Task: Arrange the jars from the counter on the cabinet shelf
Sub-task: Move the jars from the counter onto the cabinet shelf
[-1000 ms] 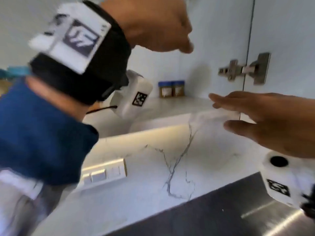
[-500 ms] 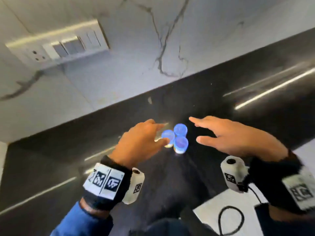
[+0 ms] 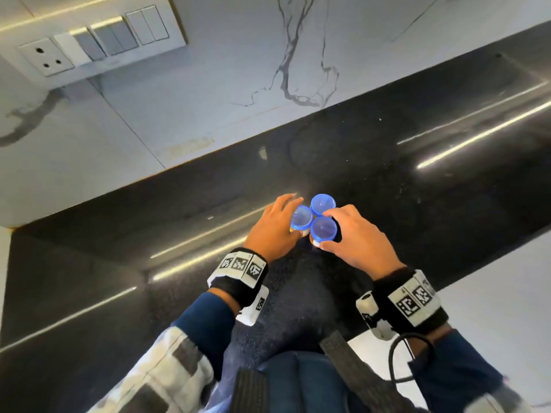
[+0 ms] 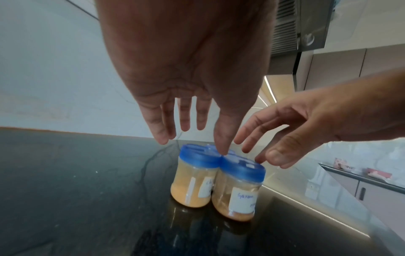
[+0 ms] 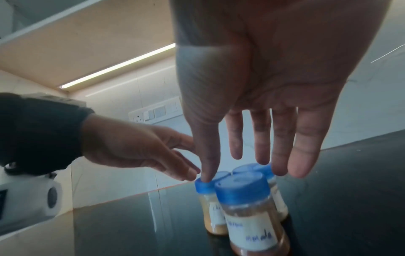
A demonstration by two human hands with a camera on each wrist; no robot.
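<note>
Overhead, glossy black counter (image 3: 417, 186) below veined marble wall (image 3: 238, 84), switch panel (image 3: 98, 40).

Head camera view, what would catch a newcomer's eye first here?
Three blue-lidded jars stand huddled together, touching, on the glossy black counter. The left hand and right hand reach in from either side, fingers extended at the lids, not yet gripping. Up left on the marble wall sits a switch panel.
</note>
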